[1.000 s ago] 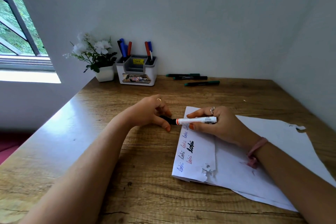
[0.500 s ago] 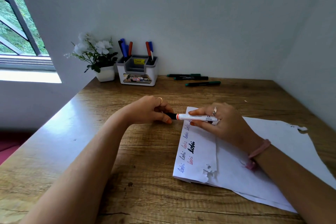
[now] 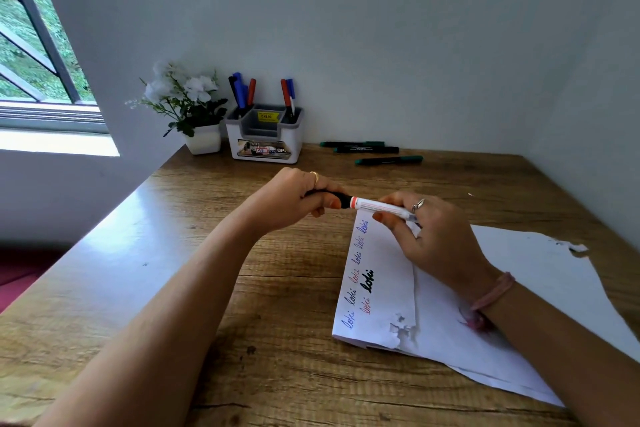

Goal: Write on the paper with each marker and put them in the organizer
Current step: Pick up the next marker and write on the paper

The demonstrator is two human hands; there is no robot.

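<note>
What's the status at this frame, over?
Left hand grips black cap; right hand holds white marker barrel above paper. Three markers still on desk. Nothing blocking organizer.

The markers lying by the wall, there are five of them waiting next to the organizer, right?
Not five. The head view shows three markers lying by the wall, waiting next to the organizer.

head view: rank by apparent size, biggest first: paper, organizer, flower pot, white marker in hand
1. paper, by far the largest.
2. organizer.
3. flower pot, counting the pot alone.
4. white marker, longish but thin, ends hidden by the left hand and right hand; it is nearer the camera, so 3 versus 4 is unsure.
</note>
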